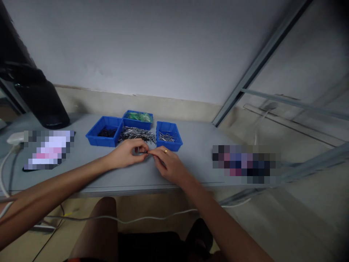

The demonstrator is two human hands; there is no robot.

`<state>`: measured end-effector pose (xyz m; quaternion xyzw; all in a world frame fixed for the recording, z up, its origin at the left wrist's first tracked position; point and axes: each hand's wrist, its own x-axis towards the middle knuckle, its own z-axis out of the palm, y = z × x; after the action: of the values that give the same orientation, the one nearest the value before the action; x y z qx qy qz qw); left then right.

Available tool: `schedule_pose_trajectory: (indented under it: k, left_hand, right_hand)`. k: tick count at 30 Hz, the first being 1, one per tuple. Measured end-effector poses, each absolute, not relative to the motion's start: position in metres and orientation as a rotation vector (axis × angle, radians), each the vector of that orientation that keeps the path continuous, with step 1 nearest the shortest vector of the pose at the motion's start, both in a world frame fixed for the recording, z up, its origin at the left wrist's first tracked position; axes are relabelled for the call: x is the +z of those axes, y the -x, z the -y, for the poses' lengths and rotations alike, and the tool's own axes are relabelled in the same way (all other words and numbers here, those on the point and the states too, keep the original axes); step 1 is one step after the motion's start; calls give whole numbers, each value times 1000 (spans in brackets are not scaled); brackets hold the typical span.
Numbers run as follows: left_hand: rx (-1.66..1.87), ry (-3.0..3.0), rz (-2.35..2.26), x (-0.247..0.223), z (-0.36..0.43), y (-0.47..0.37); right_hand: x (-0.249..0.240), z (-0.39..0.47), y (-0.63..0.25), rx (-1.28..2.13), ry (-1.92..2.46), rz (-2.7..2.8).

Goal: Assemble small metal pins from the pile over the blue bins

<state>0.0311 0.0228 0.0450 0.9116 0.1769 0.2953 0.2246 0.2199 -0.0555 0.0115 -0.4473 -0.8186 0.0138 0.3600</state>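
My left hand (pixel 127 153) is closed in a pinch on a thin dark rod-like piece (pixel 143 152), just above the table's front half. The fingertips of my right hand (pixel 169 164), which wears a ring, pinch at the right end of the same piece; its exact kind is too small to make out. Just behind my hands lies a loose pile of thin metal pins (pixel 137 134). A blue bin (pixel 100 141) on the left holds small black parts (pixel 107 132). Another blue bin (pixel 172 146) on the right holds similar metal pins (pixel 166 137).
A third blue bin (pixel 137 124) with green packets (pixel 139 116) stands behind the pile. A black bottle (pixel 45 103) and a blurred-out phone-like device (pixel 49 151) are at left. Something pixelated (pixel 245 162) lies at right. A metal frame post (pixel 261 65) rises behind; a white cable (pixel 136 220) runs below the grey table (pixel 201 160).
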Motion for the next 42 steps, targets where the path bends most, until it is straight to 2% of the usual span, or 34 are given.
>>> schedule_pose_trajectory:
  k: [25,34,42]
  left_hand:
    - [706,-2448,-512,47,-23,-31]
    - [471,-2502,-485,43,-26,-31]
    - [493,-2580,-436,40,-29,-30]
  right_hand:
    - [9,53,-219,5,1119,2077]
    - [10,53,-219,-4,1133,2088]
    - [5,48,-221,-34,1167,2091]
